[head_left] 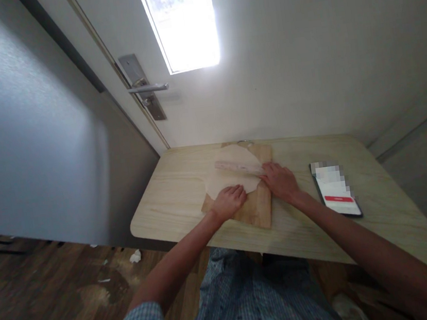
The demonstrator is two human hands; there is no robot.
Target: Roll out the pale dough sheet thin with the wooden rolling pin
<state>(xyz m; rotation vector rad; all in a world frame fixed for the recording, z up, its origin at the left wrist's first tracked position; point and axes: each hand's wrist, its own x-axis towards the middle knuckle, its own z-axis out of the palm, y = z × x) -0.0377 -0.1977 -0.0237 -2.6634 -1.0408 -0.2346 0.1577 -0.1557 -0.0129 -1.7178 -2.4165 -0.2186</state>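
A flat, pale sheet of dough lies over a wooden board and hangs past the board's left side. Across the dough rests a thin rolling pin, its right end under my right hand, whose fingers are wrapped round it. My left hand lies palm down on the near edge of the dough, below the pin, with its fingers flat and nothing held.
The board sits on a light wooden table against a door with a metal handle. A phone with a lit screen lies to the right. A grey panel stands at the left.
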